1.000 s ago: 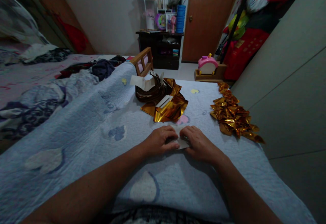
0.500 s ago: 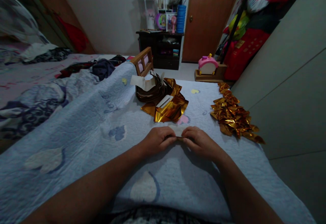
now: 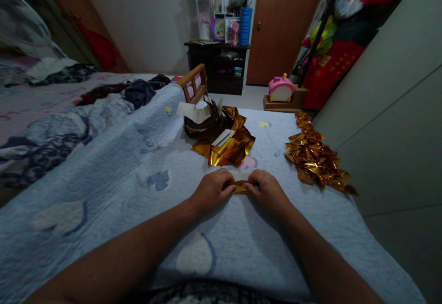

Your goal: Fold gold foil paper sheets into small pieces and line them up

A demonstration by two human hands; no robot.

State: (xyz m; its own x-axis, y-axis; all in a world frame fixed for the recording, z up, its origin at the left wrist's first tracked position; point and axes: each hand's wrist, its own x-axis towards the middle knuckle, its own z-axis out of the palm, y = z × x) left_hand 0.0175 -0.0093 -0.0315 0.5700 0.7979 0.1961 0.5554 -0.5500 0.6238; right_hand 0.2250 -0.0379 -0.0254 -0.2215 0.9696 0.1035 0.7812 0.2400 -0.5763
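Note:
Between my hands lies a sheet of gold foil paper [image 3: 241, 187], partly rolled or folded, with its pale side showing at the far edge. My left hand [image 3: 214, 187] is closed on its left end, thumb and fingers pinching it. My right hand [image 3: 266, 187] grips the right end the same way. Just beyond them sits a stack of gold paper [image 3: 232, 149], its sheets bent and fanned, with white undersides showing in places. To the right is a pile of folded gold paper pieces [image 3: 316, 161].
A pale blue quilt [image 3: 193, 221] with heart patterns covers the surface under my hands. Rumpled clothes [image 3: 140, 93] lie on the left. A small wooden rail [image 3: 193, 85] stands at the far edge, and a white cabinet [image 3: 390, 147] borders the right side.
The near part of the sheet has turned so that its gold face now shows between my thumbs. Both hands have rolled slightly away from me, still gripping the ends.

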